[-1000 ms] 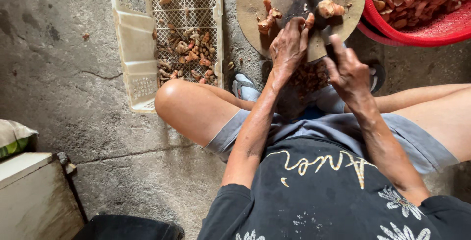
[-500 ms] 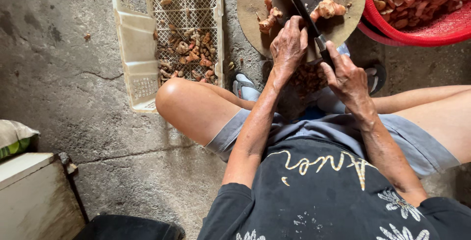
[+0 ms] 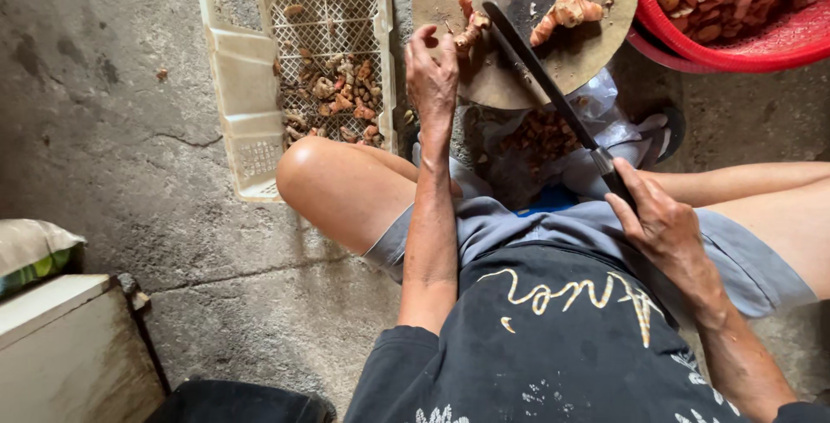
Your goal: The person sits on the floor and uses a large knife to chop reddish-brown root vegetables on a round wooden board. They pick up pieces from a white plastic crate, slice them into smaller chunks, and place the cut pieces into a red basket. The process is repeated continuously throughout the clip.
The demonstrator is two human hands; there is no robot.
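The left hand [image 3: 432,77] reaches to the round wooden chopping board [image 3: 596,51] at twelve o'clock, fingers curled, pinching an orange root piece [image 3: 471,30] at the board's edge; the right hand [image 3: 661,228], at four o'clock, is clenched round the handle of a long dark knife [image 3: 540,69] whose blade slants across the board between that piece and a second root [image 3: 566,15]; a white crate [image 3: 238,60] sits at ten o'clock, a red basket [image 3: 778,47] at two.

You have two packages on the floor. A clear plastic bag [image 3: 553,142] of brown pieces lies crumpled just below the round chopping board. A bulging pale-and-green sack [image 3: 30,254] sits at the left edge.
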